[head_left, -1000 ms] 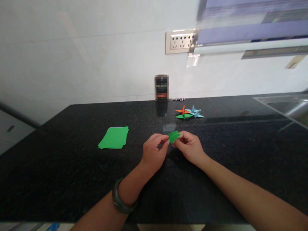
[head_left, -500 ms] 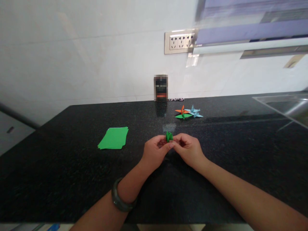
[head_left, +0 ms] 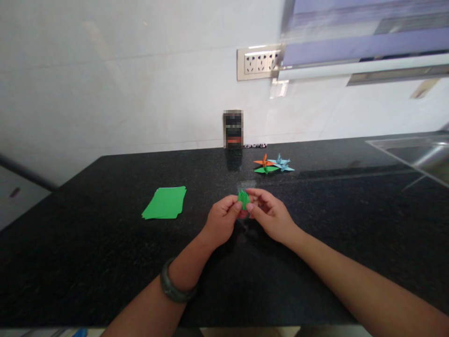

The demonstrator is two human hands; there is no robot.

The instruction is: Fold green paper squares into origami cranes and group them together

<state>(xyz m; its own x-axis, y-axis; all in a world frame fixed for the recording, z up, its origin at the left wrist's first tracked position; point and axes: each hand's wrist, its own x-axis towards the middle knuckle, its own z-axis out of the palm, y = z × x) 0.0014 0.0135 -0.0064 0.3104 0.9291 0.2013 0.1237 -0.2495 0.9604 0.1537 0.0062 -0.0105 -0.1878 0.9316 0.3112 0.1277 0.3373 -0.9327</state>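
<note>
A small piece of folded green paper (head_left: 243,200) is held just above the dark countertop (head_left: 115,262). My left hand (head_left: 221,220) pinches its left side between thumb and fingers. On the right side, my right hand (head_left: 273,214) grips it with the thumb in front and the fingers behind. Beyond my hands, several folded paper cranes sit close together: an orange crane (head_left: 264,162), a green crane (head_left: 266,170) and light blue cranes (head_left: 282,163). A stack of square green paper (head_left: 164,202) lies to the left of my hands.
An upright, pixelated dark object (head_left: 233,130) leans against the wall, with a patterned strap (head_left: 256,145) beside it. At the far right is a metal sink (head_left: 417,154). A socket panel (head_left: 258,63) is on the wall.
The folded green paper has turned and now shows a flatter, broader face. My right fingers have lifted behind it, and both thumbs have moved apart onto its front.
</note>
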